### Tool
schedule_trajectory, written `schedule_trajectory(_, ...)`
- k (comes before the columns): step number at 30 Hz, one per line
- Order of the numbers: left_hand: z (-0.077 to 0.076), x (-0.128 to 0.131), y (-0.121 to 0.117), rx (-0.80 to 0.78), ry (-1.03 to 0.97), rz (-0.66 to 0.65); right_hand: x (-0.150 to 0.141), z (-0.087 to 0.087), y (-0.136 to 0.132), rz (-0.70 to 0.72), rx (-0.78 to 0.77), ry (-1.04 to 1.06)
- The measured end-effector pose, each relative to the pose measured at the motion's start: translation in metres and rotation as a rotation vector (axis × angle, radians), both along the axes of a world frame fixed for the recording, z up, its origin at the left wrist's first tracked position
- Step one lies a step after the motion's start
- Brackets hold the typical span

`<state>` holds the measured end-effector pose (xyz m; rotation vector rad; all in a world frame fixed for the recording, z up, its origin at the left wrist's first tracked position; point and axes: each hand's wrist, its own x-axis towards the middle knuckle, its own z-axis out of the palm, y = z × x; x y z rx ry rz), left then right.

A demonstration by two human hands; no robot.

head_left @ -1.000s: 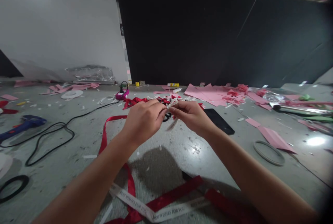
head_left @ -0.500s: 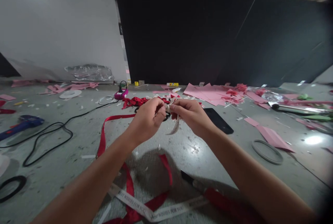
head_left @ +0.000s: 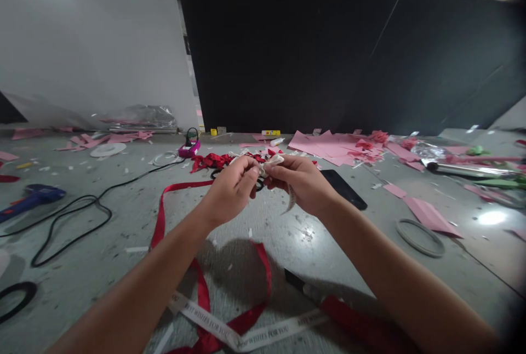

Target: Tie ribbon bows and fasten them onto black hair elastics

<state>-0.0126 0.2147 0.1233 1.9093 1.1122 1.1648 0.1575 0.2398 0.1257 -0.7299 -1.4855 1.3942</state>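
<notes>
My left hand (head_left: 230, 189) and my right hand (head_left: 302, 181) meet in front of me above the grey floor, both pinching a short piece of white printed ribbon (head_left: 274, 161). One end of it hangs down past my right palm. Beneath my arms a long red ribbon (head_left: 162, 214) loops across the floor. A white ribbon printed "BEST WISHES FOR YOU" (head_left: 255, 335) lies over it near the bottom edge. A pile of red ribbon scraps (head_left: 213, 161) sits just beyond my hands.
A black phone (head_left: 343, 189) lies right of my hands. Pink paper sheets (head_left: 329, 148) spread at the back right, a grey ring (head_left: 419, 236) at right. A blue glue gun (head_left: 30, 198) and black cable (head_left: 74, 217) lie left; a utility knife (head_left: 304, 288) lies below my right arm.
The loose end of the white ribbon has shifted from between my hands to the right, below my right hand. The red ribbon on the floor has curled up into a loop.
</notes>
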Motion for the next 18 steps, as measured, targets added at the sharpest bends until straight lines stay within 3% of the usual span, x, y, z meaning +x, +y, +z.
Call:
schedule_trajectory(4, 0.002, 0.0021, -0.0012, -0.156, -0.174, -0.036, -0.0006, 0.0001, -0.0001, -0.022, 0.03, 0.003)
schedule_trajectory(10, 0.0047, -0.0007, -0.0006, -0.096, -0.124, -0.012, -0.0015, -0.0016, -0.0003, -0.03, 0.053, 0.016)
schedule_trajectory(18, -0.002, 0.0007, 0.0006, -0.068, -0.213, -0.005, -0.0032, -0.003, -0.002, -0.003, 0.066, 0.024)
